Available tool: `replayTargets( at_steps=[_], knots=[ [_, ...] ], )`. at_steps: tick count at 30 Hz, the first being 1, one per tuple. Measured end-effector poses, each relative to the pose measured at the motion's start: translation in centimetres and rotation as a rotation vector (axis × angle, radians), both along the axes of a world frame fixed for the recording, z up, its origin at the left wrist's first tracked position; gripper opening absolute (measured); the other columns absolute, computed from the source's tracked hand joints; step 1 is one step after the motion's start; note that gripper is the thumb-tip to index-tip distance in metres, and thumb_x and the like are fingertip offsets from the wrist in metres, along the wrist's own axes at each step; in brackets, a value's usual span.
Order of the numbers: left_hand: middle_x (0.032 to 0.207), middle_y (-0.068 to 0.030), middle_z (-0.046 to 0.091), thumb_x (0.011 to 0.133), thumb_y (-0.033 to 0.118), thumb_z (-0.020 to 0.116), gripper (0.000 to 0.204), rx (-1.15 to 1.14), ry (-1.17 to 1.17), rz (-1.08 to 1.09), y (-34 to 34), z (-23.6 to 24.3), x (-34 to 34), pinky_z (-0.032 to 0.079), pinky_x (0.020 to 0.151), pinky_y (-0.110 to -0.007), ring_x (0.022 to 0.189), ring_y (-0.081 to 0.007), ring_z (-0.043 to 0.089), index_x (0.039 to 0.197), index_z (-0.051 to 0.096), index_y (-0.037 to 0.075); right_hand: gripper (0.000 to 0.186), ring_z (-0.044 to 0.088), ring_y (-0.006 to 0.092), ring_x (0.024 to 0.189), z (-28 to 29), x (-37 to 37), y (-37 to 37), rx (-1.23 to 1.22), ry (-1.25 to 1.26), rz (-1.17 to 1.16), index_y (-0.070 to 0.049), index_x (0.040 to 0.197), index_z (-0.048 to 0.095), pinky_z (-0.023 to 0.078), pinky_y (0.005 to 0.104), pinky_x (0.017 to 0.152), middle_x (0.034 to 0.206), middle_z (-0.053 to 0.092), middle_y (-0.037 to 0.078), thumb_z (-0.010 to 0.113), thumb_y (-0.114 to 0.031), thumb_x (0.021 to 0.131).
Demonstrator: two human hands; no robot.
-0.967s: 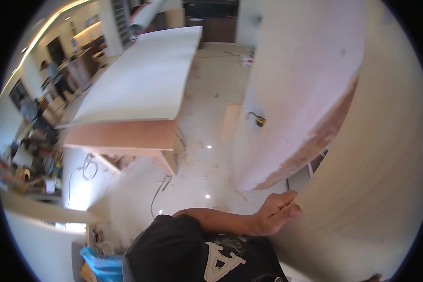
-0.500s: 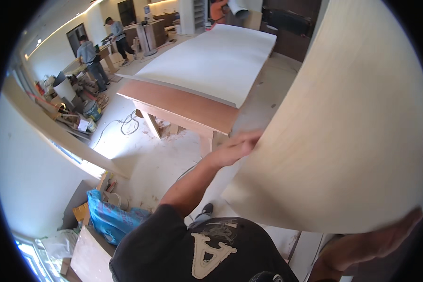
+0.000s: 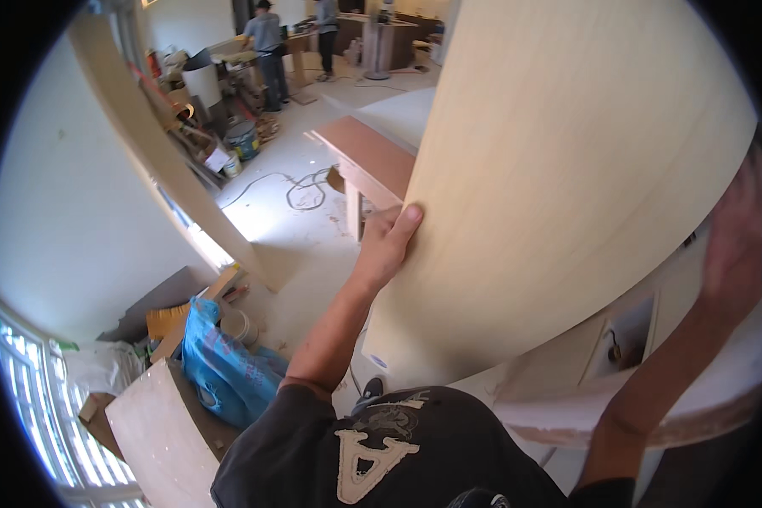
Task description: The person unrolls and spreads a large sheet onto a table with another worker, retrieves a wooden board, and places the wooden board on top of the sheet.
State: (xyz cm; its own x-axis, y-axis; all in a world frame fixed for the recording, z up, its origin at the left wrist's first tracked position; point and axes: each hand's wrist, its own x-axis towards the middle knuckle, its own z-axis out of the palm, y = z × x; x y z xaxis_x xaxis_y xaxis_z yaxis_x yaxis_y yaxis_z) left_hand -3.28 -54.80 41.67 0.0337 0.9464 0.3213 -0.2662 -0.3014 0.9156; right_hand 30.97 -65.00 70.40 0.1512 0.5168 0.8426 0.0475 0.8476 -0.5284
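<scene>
A large pale plywood sheet (image 3: 567,169) stands tilted in front of me and fills the right half of the head view. My left hand (image 3: 391,239) grips its left edge, thumb on the near face and fingers behind. At the sheet's right edge is my right hand (image 3: 741,203), raised and slightly blurred; its fingers seem wrapped on that edge, partly lost against the dark rim. Behind the sheet, a workbench with a reddish-brown top (image 3: 368,152) shows only in part, with a white sheet (image 3: 402,114) on it.
A blue plastic bag (image 3: 220,356) and a wooden board (image 3: 157,423) stand at my lower left. A cable (image 3: 306,190) lies coiled on the floor. Right of me is a pale cabinet frame (image 3: 584,364) with an opening. Two people (image 3: 271,59) work at the far left.
My view has turned right-to-left, so the bench now sits mostly behind the plywood. My left hand now grips the edge with its thumb in front. My right hand has moved up the right edge.
</scene>
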Motion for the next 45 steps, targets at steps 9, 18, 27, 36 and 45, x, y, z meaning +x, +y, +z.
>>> replayTargets(
  at_steps=[9, 18, 27, 36, 45],
  knots=[
    [0.092, -0.0212, 0.075, 0.099, 0.055, 0.063, 0.069, -0.116, -0.032, 0.113, 7.4, 13.3, -9.3, 0.058, 0.073, -0.036, 0.078, -0.0245, 0.073, 0.104, 0.073, -0.013, 0.090, 0.045, 0.0336, 0.142, -25.6, -10.5, 14.9, -0.296, 0.039, 0.553, 0.002, 0.155, 0.030, 0.040, 0.0507, 0.116, 0.153, 0.045, 0.017, 0.072, -0.045, 0.092],
    [0.083, -0.0254, 0.073, 0.092, 0.055, 0.068, 0.066, 0.006, 0.661, 0.507, 14.5, 19.0, -9.8, 0.055, 0.076, -0.044, 0.077, -0.0337, 0.072, 0.084, 0.075, -0.010, 0.063, 0.056, 0.0358, 0.130, -26.0, -13.9, 27.3, -0.437, 0.501, 0.818, 0.002, 0.149, 0.041, 0.046, 0.0505, 0.109, 0.143, 0.056, 0.018, 0.061, -0.031, 0.099],
    [0.074, -0.0120, 0.070, 0.090, 0.058, 0.072, 0.065, -0.372, 0.876, 0.459, 16.2, 11.1, -14.5, 0.050, 0.062, -0.039, 0.066, -0.0153, 0.063, 0.092, 0.074, -0.007, 0.047, 0.064, 0.0308, 0.116, -23.4, -10.3, 41.7, -0.418, 0.739, 0.600, 0.002, 0.136, 0.056, 0.052, 0.0432, 0.101, 0.127, 0.066, 0.016, 0.061, -0.021, 0.095],
    [0.066, -0.0194, 0.067, 0.092, 0.056, 0.066, 0.070, -0.503, 1.255, 0.454, 31.6, 4.7, -8.2, 0.051, 0.064, -0.043, 0.061, -0.0221, 0.062, 0.079, 0.071, -0.013, 0.046, 0.067, 0.0332, 0.110, -33.6, -3.9, 55.6, -0.862, 0.945, 0.624, 0.007, 0.135, 0.053, 0.055, 0.0434, 0.095, 0.124, 0.065, 0.019, 0.058, -0.014, 0.094],
    [0.086, -0.0253, 0.074, 0.091, 0.057, 0.066, 0.071, -0.751, 1.228, 0.310, 37.9, -0.5, -7.8, 0.056, 0.078, -0.044, 0.078, -0.0312, 0.072, 0.094, 0.074, -0.013, 0.044, 0.068, 0.0340, 0.106, -41.2, -3.7, 60.9, -1.028, 0.981, 0.534, 0.008, 0.134, 0.054, 0.057, 0.0425, 0.091, 0.122, 0.065, 0.020, 0.058, -0.013, 0.096]
  ],
)
